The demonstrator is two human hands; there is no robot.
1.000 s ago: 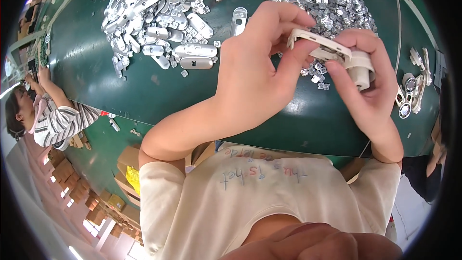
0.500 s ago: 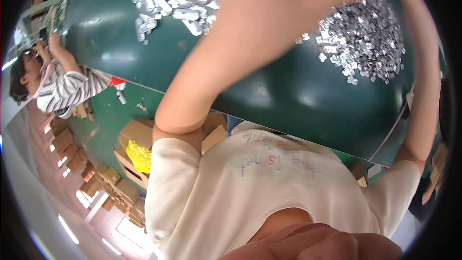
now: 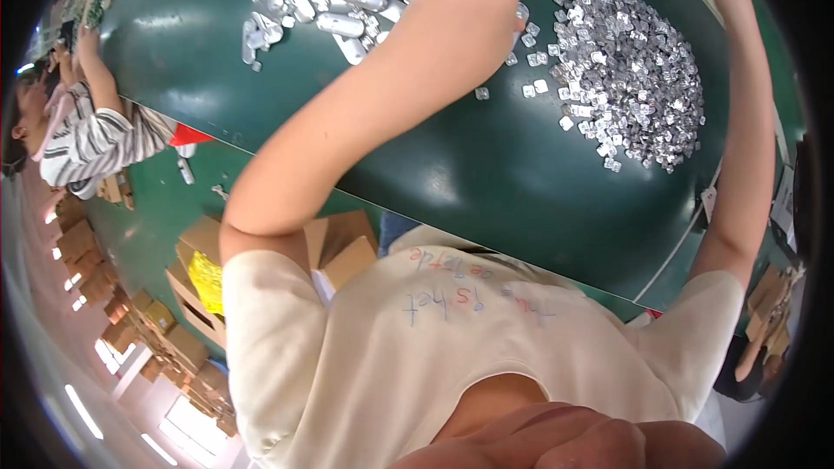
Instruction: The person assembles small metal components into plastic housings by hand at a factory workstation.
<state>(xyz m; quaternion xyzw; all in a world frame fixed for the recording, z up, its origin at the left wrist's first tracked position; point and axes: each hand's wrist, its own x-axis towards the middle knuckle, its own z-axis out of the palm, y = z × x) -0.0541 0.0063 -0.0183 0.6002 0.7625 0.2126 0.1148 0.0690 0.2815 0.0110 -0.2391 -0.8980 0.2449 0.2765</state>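
Observation:
My left hand (image 3: 478, 0) is closed, knuckles up, over the green tabletop between two piles of silver parts. Its fingertips are mostly hidden behind the hand, so what they hold cannot be made out. Beside the thumb lie a few loose square pieces (image 3: 540, 86). To the left is a heap of long, rounded silver metal parts (image 3: 340, 24), partly covered by the hand. A wide mound of small, shiny square pieces (image 3: 634, 78) spreads to the right. My right forearm (image 3: 749, 104) reaches past that mound's far side, and the hand lies beyond the upper edge of the picture.
The green table (image 3: 417, 174) has its near edge against my body. Below it, an open cardboard box (image 3: 200, 234) holds a yellow bag (image 3: 206, 282). At far left another person in a striped top (image 3: 109, 143) works at the table. Stacked cartons (image 3: 139, 321) stand behind.
My left hand has gone from spread over the square pieces to closed, moving left and away from the mound. The right hand has slipped out of the picture. The whole view has shifted slightly.

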